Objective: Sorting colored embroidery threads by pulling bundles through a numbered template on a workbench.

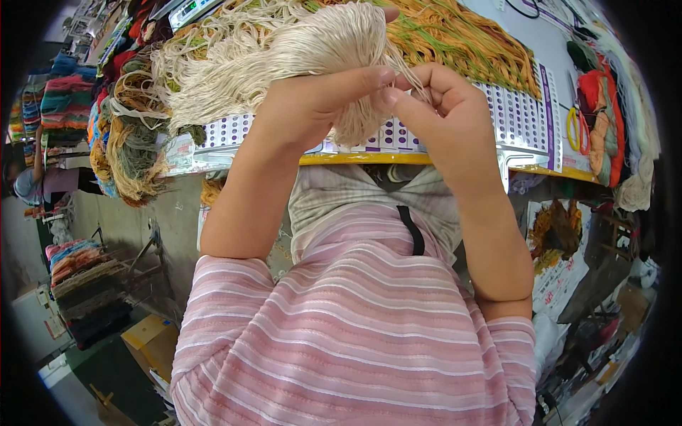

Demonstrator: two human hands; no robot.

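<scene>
A thick bundle of cream yarn (pixel 328 41) is gathered in my left hand (pixel 307 106), which is closed around it, the thumb lying across the strands. Its lower end hangs below that thumb, over the table's front edge. My right hand (pixel 455 121) is closed in a pinch on a few cream strands drawn out from the bundle's right side. Both thumb tips nearly meet there. More loose cream yarn (pixel 206 85) spreads to the left. Behind my hands lies a wide layer of orange and green yarn (pixel 462 42). My left fingers are mostly hidden behind the bundle.
The table's sheet (pixel 526 117) has rows of purple dots. Scissors with yellow and red handles (pixel 572 129) lie at the right, beside coloured skeins (pixel 604 106). More skeins (pixel 135 142) hang off the left edge. A digital device (pixel 190 11) stands back left. Another person (pixel 53 186) is far left.
</scene>
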